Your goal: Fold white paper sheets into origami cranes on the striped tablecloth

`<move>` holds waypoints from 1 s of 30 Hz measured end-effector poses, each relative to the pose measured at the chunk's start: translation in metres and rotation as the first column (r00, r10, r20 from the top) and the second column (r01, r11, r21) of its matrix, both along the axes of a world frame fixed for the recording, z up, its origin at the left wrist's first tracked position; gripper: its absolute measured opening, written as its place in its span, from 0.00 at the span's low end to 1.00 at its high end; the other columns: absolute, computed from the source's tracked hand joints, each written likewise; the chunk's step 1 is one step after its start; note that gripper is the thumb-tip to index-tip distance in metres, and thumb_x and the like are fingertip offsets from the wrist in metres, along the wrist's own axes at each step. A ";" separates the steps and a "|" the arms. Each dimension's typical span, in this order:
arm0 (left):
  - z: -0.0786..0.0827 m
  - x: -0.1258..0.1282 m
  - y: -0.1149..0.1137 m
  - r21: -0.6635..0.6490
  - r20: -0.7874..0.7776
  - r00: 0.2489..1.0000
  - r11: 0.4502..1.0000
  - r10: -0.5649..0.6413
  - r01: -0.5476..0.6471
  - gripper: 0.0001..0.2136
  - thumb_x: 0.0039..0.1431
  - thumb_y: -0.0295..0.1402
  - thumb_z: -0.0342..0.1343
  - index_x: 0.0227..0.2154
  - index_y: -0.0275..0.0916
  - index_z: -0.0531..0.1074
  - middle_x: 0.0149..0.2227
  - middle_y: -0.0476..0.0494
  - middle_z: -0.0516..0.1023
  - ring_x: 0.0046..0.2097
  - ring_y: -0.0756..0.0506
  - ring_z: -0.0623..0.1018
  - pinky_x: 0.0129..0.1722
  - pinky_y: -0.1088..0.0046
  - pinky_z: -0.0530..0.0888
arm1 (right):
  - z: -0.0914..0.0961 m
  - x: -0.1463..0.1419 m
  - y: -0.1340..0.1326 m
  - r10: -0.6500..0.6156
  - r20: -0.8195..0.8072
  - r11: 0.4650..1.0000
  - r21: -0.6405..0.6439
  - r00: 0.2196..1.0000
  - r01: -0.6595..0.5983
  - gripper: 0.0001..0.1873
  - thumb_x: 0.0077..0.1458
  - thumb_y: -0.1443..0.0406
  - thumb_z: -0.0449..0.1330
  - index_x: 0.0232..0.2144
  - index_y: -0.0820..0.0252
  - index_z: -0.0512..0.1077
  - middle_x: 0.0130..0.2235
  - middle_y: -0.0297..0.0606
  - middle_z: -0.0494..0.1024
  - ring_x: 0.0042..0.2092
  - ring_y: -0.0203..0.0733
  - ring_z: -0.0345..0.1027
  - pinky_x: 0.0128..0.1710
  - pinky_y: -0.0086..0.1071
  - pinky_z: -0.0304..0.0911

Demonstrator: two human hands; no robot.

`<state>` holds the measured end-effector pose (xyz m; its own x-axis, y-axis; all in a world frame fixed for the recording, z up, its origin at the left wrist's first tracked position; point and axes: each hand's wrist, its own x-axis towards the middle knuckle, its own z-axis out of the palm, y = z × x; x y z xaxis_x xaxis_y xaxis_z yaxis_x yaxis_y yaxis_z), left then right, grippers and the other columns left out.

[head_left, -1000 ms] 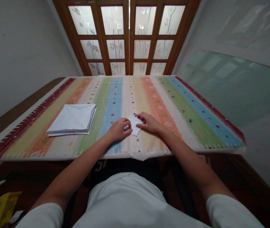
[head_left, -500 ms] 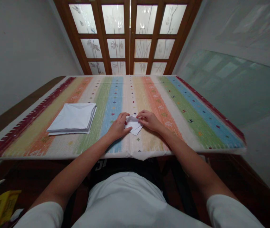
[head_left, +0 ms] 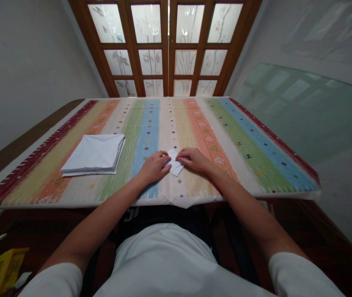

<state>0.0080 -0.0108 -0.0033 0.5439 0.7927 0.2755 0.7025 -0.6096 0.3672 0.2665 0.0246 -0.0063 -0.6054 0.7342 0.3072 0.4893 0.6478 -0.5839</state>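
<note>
I see two hands (head_left: 154,167), one folded paper (head_left: 176,169), one paper stack (head_left: 93,152), one striped tablecloth (head_left: 151,119), one yellow crate (head_left: 8,270) and twelve glass panes (head_left: 145,24)

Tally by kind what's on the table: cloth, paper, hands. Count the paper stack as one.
Hands: 2 (left hand, right hand)
Small folded paper: 1, at the fingers of both hands
Paper stack: 1
Striped tablecloth: 1
Total: 5
</note>
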 end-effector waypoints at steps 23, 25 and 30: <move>0.006 0.005 -0.007 0.086 -0.193 0.980 0.996 0.041 -0.025 0.14 0.71 0.40 0.62 0.52 0.39 0.82 0.65 0.30 0.80 0.63 0.32 0.80 0.63 0.50 0.75 | -0.014 0.002 0.010 -0.189 0.050 0.981 0.041 0.981 0.187 0.11 0.68 0.61 0.67 0.48 0.58 0.84 0.48 0.48 0.80 0.49 0.51 0.74 0.56 0.47 0.69; 0.002 0.002 -0.004 0.046 -0.119 0.991 0.998 0.054 -0.049 0.14 0.69 0.40 0.64 0.53 0.41 0.82 0.66 0.32 0.79 0.63 0.33 0.80 0.65 0.50 0.75 | -0.012 0.003 0.009 -0.162 0.041 0.987 0.022 0.986 0.161 0.10 0.67 0.59 0.68 0.47 0.57 0.84 0.49 0.48 0.80 0.50 0.51 0.74 0.55 0.46 0.70; -0.003 -0.005 0.004 -0.041 0.067 0.997 0.999 0.034 -0.032 0.12 0.65 0.37 0.68 0.48 0.42 0.80 0.60 0.36 0.82 0.62 0.34 0.80 0.66 0.47 0.74 | -0.007 0.005 0.005 -0.117 0.007 0.990 -0.072 0.993 0.117 0.16 0.56 0.59 0.76 0.45 0.56 0.80 0.49 0.45 0.81 0.48 0.50 0.75 0.50 0.41 0.70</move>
